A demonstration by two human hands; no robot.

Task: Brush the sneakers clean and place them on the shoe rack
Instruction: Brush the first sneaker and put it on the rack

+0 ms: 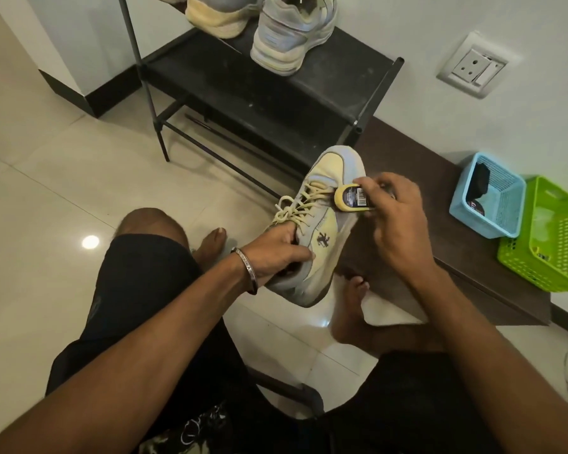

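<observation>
I hold a grey and pale-yellow sneaker (pixel 325 231) in the air over the floor, toe pointing away. My left hand (pixel 276 253) grips it at the collar, fingers inside the opening. My right hand (pixel 397 211) grips a small shoe brush with a yellow sponge edge and a black label (pixel 351 199), pressed against the sneaker's upper beside the laces. The black shoe rack (pixel 259 90) stands ahead against the wall. Two similar sneakers, one (pixel 289 31) and another (pixel 217 14), sit on its shelf.
A blue basket (pixel 486 198) with dark items and a green basket (pixel 551 237) sit on a low dark-brown ledge (pixel 423 152) at right. A wall socket (pixel 473 65) is above. My bare feet and knees are below the sneaker on a glossy tiled floor (pixel 63 175).
</observation>
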